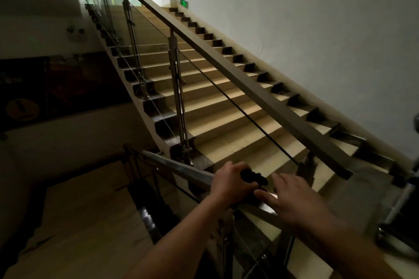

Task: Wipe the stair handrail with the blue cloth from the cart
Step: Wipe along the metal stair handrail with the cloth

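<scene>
- Two bare hands at the lower handrail (181, 169): the left hand (229, 181) is curled over a dark bunched cloth (254, 178) lying on the rail; its colour is unclear in the dim light.
- The right hand (294, 201) hovers flat just beside it, fingers spread, holding nothing.
- A second, upper handrail (226, 68) climbs beside bare steps (222, 106); metal cart frame (401, 201) at right edge.

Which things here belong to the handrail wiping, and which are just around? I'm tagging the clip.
Job:
- lower handrail
- dark bunched cloth, colour unclear in the dim light
- left hand gripping it on the rail
- right hand open over the rail

Just around:
- upper handrail
- green exit sign
- metal frame at right
</scene>
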